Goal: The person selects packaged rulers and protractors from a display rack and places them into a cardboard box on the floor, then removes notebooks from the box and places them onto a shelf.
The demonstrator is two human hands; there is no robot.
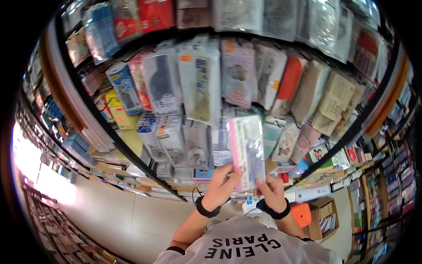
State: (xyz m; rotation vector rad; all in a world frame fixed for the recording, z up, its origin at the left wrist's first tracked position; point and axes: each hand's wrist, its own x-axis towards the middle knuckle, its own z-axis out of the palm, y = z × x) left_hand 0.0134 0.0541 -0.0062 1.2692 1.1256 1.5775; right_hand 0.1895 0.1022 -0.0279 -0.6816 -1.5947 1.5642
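A flat, clear-wrapped packet with a pink left edge and a white printed face is held up in front of the hanging goods, slightly tilted. Its exact contents are hard to make out through the glare. My left hand grips its lower left edge, fingers closed on it. At the lower right corner, my right hand pinches the packet between thumb and fingers. Both wrists wear black bands. Directly behind the packet hang a clear-bagged item with an orange price tag and a pink packet.
A black-framed display rack with several rows of hanging packets fills the space ahead. At the lower right, a cardboard box stands beside an orange object. Stocked shelves line the right; pale tiled floor lies below left.
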